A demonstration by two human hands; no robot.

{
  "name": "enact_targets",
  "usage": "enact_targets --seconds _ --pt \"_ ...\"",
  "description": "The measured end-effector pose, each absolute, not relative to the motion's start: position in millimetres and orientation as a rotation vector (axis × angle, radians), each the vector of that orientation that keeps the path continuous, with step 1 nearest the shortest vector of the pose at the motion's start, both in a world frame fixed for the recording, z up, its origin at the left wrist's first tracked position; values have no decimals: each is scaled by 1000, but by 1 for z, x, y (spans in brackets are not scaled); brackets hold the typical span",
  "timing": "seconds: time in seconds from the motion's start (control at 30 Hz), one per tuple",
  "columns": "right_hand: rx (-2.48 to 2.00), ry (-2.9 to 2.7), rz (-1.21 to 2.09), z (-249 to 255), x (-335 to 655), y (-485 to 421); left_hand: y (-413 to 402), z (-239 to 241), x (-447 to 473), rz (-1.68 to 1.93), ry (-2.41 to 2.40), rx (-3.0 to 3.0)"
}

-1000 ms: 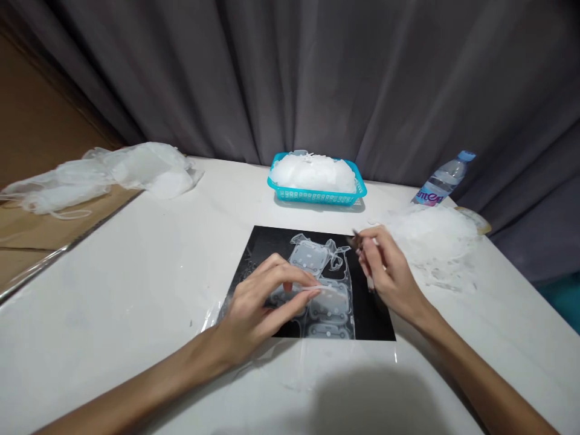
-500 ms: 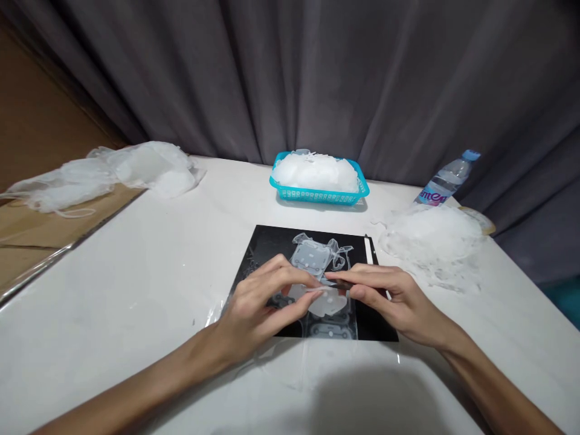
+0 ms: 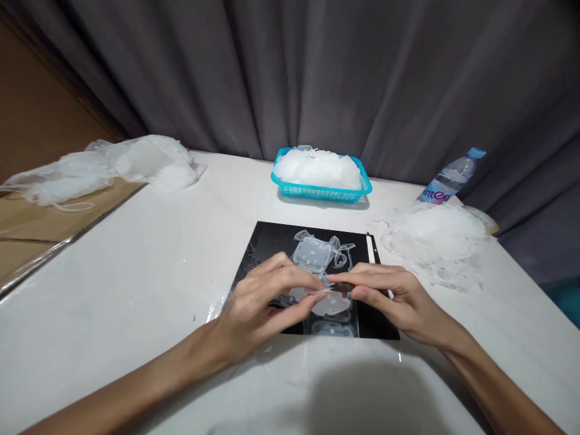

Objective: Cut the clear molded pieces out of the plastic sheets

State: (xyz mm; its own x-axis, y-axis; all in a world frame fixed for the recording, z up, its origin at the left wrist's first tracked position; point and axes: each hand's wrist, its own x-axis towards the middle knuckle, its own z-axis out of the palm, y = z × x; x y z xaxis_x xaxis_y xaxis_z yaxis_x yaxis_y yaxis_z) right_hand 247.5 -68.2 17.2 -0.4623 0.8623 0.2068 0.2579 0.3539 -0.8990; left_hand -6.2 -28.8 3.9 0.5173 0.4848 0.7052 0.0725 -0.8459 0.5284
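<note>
My left hand (image 3: 267,297) pinches the edge of a thin, milky translucent sheet piece (image 3: 333,304) between thumb and fingers. From the other side, my right hand (image 3: 399,297) grips a slim dark pointed tool (image 3: 341,286) between thumb and forefinger, its tip at the pinched edge. Both hands are just above a black board (image 3: 378,323). Beyond the fingers lies a translucent rounded-square piece (image 3: 312,252) with small holes, and curled clear scraps (image 3: 339,252) beside it. Part of the held piece is hidden by my left fingers.
A turquoise basket (image 3: 322,193) heaped with white translucent pieces stands at the back. To the right are a pile of clear scraps (image 3: 437,235) and a water bottle (image 3: 453,176). White filmy bags (image 3: 149,160) lie at the back left, partly on cardboard (image 3: 27,223).
The view has shifted slightly. Both hands keep their grips, and the tool's tip shows a little more at the pinched edge.
</note>
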Motion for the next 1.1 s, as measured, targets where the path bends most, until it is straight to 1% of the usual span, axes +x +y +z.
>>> enact_targets --seconds 1.1 --pt "-915 -1937 1021 15 244 -70 -30 4 -3 1322 437 2342"
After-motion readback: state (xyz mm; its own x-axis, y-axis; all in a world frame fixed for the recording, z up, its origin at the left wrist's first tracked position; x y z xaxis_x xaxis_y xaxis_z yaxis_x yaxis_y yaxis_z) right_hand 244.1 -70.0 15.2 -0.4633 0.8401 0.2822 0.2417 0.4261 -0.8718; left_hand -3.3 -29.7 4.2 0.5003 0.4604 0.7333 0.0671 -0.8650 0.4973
